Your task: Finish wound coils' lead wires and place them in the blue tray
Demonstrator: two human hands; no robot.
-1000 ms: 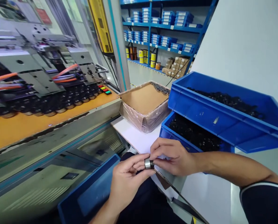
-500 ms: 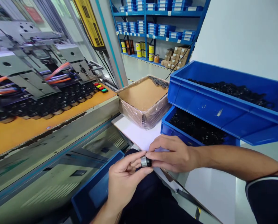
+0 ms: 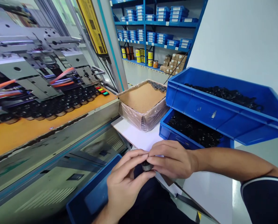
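Note:
Between both hands, above my lap, is a small round motor core (image 3: 147, 166) with a silvery metal ring and black parts at its top. My left hand (image 3: 127, 177) pinches it, thumb below and fingers above. The fingertips of my right hand (image 3: 172, 158) press on its upper right side, so both hands are closed on the same piece. My fingers hide much of its top. Just beyond my right hand stands a lower blue bin (image 3: 176, 133) holding many small black parts.
An upper blue bin (image 3: 201, 109) of black parts overhangs the lower one. A plastic-wrapped carton (image 3: 141, 119) stands on the white table (image 3: 124, 126). At left a machine (image 3: 33, 81) has black-topped cores along its orange ledge (image 3: 3, 140). A blue tray (image 3: 96, 193) lies below my left hand.
The core has turned between my fingers, its metal ring now facing lower and its black top tilted up. My left fingers have shifted over its top. The view has tilted slightly.

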